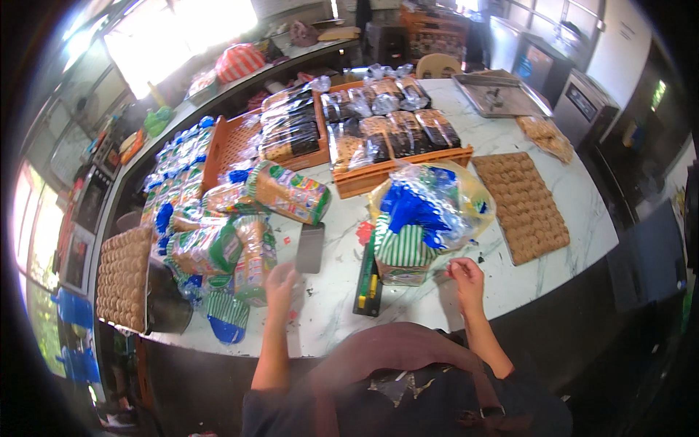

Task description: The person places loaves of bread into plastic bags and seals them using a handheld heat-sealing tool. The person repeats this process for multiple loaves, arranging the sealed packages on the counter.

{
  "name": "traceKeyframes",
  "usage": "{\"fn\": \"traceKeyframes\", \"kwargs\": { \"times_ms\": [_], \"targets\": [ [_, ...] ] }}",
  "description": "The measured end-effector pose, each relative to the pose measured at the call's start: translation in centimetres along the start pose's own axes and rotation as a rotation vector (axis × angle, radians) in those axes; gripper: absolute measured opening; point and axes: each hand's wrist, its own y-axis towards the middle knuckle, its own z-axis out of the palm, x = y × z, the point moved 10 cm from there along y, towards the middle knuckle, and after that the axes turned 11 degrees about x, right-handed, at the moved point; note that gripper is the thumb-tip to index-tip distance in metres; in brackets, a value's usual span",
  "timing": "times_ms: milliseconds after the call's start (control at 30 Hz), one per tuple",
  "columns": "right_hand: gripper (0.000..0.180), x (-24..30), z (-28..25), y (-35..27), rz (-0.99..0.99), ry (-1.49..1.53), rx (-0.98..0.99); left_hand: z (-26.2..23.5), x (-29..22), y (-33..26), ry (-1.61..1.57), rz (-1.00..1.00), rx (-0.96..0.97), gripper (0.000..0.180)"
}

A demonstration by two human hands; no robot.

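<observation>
A pale marbled counter (pixel 331 315). Nearest, the left hand (pixel 280 285) is blurred beside piled bagged loaves (pixel 200 247); the right hand (pixel 467 280) has bent fingers – whether either grasps anything, I cannot tell. Between the hands, a green-striped bagged loaf (pixel 405 251) sits just right of a long black tool (pixel 366 295). Farther back, orange crates (pixel 404 167) hold dark wrapped loaves (pixel 289 138).

Green-and-white striped packet (pixel 403 248), on marbled table (pixel 331 309)
</observation>
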Motion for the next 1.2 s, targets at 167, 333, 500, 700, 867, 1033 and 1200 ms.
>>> {"fn": "traceKeyframes", "kwargs": {
  "times_ms": [167,333,500,700,867,1033,1200],
  "targets": [
    [0.017,0.0,-2.3,-0.7,0.06,-0.159,-0.05,3.6,-1.2,1.7,0.035,0.079,0.122,0.03],
    [0.015,1.2,-2.7,0.5,0.005,-0.174,-0.023,5.6,-0.2,2.5,0.006,0.011,0.149,0.028],
    [0.023,4.4,-2.0,5.1,-0.044,-0.058,-0.057,7.3,-0.8,7.3,0.106,0.133,0.186,0.024],
    [0.02,7.8,7.0,16.0,0.124,-0.02,0.392,15.6,-6.4,15.5,0.068,0.259,0.171,0.056],
    [0.018,1.7,19.2,21.5,0.015,-0.798,1.113,23.6,-7.2,21.1,0.27,0.1,0.337,0.075],
    [0.029,-6.2,21.0,21.5,-0.163,-1.547,1.428,23.0,-7.6,22.8,0.047,0.203,0.239,0.035],
    [0.035,-5.6,17.7,20.9,-0.182,-1.724,1.519,22.4,-6.9,22.5,0.35,0.273,0.348,0.016]
  ]
}}
